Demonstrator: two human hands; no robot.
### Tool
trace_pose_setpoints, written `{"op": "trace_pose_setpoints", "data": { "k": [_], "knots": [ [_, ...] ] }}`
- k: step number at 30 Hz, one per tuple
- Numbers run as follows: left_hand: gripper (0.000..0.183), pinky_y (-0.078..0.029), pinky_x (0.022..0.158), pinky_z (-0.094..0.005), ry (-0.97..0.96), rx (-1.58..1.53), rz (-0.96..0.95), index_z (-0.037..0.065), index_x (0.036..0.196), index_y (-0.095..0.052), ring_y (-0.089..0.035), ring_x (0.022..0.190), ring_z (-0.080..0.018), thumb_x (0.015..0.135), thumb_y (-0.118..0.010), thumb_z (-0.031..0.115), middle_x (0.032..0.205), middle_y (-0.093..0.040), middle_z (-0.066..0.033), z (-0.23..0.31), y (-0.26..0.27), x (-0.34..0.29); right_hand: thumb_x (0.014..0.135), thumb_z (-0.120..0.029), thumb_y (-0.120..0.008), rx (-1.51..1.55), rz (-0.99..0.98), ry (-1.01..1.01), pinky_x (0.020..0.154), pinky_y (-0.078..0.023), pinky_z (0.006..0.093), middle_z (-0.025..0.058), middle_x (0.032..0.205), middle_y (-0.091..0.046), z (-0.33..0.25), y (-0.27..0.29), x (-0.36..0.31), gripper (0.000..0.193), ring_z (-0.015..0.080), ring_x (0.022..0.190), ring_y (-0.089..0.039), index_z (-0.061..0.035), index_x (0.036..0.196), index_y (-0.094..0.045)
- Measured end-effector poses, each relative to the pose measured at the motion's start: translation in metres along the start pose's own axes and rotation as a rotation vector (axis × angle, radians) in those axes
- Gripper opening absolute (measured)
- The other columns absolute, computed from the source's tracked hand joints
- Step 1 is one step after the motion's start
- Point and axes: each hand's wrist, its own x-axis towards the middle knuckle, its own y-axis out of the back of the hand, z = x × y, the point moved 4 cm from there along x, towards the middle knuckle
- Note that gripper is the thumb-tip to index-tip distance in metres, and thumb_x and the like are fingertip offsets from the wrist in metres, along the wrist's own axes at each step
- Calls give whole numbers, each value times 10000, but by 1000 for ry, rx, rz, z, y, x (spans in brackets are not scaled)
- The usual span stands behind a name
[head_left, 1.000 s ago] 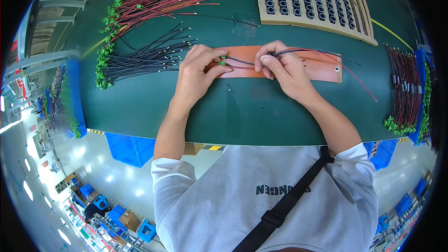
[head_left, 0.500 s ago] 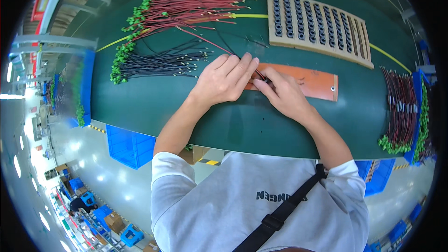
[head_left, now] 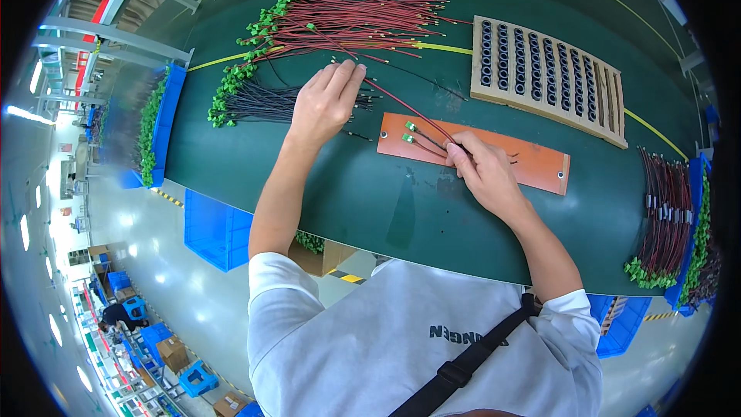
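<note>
Grn tbl [head_left: 347, 193] | gry flr [head_left: 158, 262] | R hand [head_left: 480, 170] w/ grn-plug wires [head_left: 429, 149]

Green table [head_left: 347, 193], wires [head_left: 370, 22], orange board [head_left: 534, 165]

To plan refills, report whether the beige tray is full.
Not full: black rings fill most of the beige tray; its rightmost grooves look bare.

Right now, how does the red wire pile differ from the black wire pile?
The red wire pile is larger than the black wire pile. The red wire pile lies farther across the green table than the black wire pile. Both have green connectors at their left ends.
</note>
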Motion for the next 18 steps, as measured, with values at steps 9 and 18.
{"op": "trace_pose_setpoints", "data": {
  "k": [9, 18],
  "knots": [
    [151, -552, 655, -288, 496, -471, -311, -10, 983, -706, -666, 727, -218, 839, -688, -50, 932, -641, -99, 9, 15, -7, 1022, -164, -584, -156, 178, 86, 674, -507, 415, 136, 835, -649, 8, 11, -2, 184, 318, 722, -646, 10, 1025, -643],
    [76, -582, 693, -268, 930, -1551, -524, -40, 921, -651, -674, 715, -147, 892, -715, -69, 929, -692, -82, 68, 0, -11, 1070, -212, -530, 644, 24, -379, 497, -480, 248, 50, 794, -597, 27, 8, 5, 277, 77, 592, -574, 41, 1024, -633]
  ]
}}
